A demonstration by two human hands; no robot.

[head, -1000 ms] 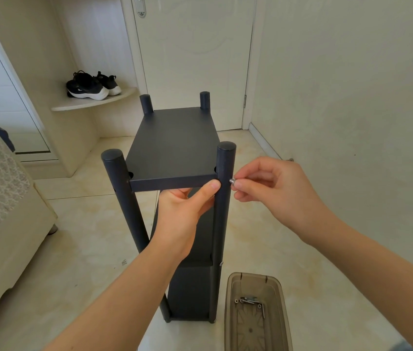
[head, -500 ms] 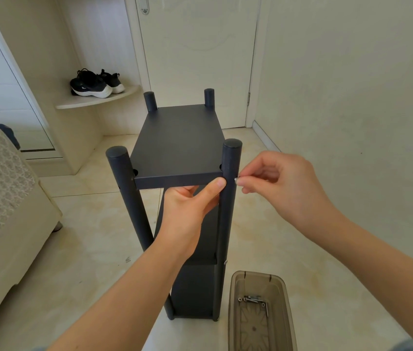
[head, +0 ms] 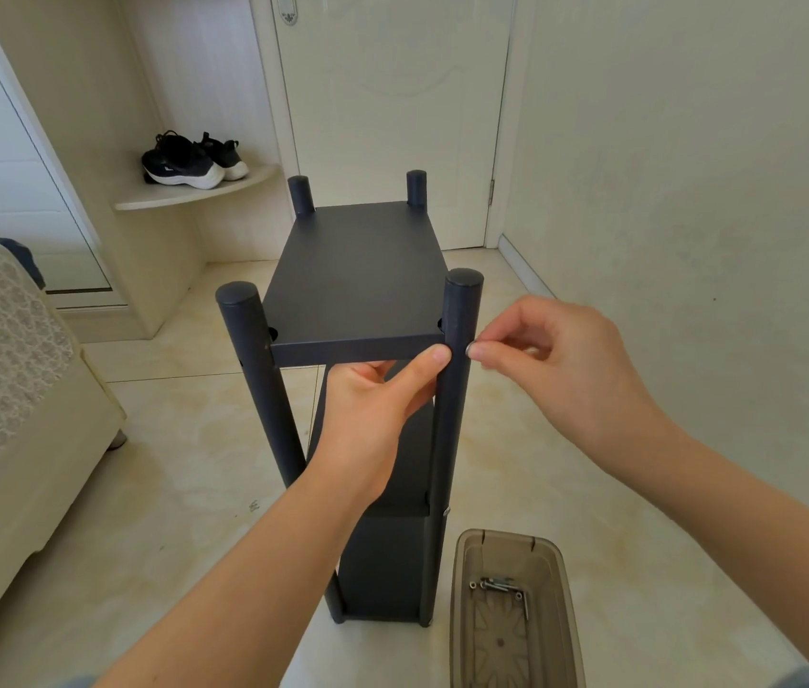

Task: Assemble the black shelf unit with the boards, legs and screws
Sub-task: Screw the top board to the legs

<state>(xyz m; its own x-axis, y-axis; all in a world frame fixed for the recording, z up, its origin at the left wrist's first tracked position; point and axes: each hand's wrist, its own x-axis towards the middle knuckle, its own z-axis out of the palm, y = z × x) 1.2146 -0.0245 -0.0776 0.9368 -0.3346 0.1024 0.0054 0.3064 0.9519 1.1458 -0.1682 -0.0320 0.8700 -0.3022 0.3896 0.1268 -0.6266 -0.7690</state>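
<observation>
The black shelf unit stands upright on the floor, its top board (head: 358, 270) between several round legs. My left hand (head: 377, 409) grips the front edge of that board from below, thumb pressed on the edge beside the front right leg (head: 459, 315). My right hand (head: 556, 360) pinches a small silver screw (head: 469, 350) against the outer side of that leg, level with the board. The front left leg (head: 243, 335) leans slightly outward. Lower boards (head: 387, 563) show beneath my left arm.
A brown translucent plastic box (head: 462, 588) with several screws (head: 499, 585) lies on the floor at the shelf's right foot. A bed (head: 5, 369) is at left, a corner shelf with black shoes (head: 189, 161) behind, a closed door (head: 392, 101) beyond, a wall at right.
My right hand has brought the screw in against the front right leg. The left hand keeps its hold on the board. The view shifted slightly.
</observation>
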